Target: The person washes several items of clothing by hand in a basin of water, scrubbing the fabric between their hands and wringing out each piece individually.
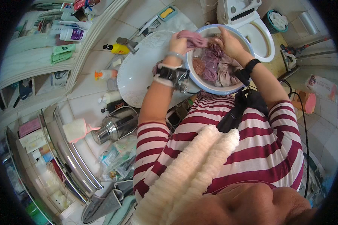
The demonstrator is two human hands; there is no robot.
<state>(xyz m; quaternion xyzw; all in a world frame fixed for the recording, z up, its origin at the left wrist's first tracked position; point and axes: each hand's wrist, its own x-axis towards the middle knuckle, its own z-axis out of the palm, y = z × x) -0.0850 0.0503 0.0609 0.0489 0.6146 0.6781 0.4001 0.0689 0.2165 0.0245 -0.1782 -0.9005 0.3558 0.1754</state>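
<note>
My left hand [179,45] grips a bunched mauve cloth [193,39] above the left rim of a white basin with a blue edge [192,76]. Over the far right part of that basin is my right hand [231,46], its thumb and fingers spread. Whether its fingertips touch the wet cloth below cannot be told. Inside the basin, soaked mauve and pale pink fabric [225,70] lies in water, with a brownish-orange piece [198,66] at the left. A bit of mauve fabric [157,68] shows in the sink behind my left wrist.
The white oval sink [138,73] adjoins the basin on the left. A faucet [128,44], a yellow pump bottle [117,49] and other bottles line its edge. Beyond the basin stands a toilet [266,42] with its lid up. A black cable [304,132] hangs at the right.
</note>
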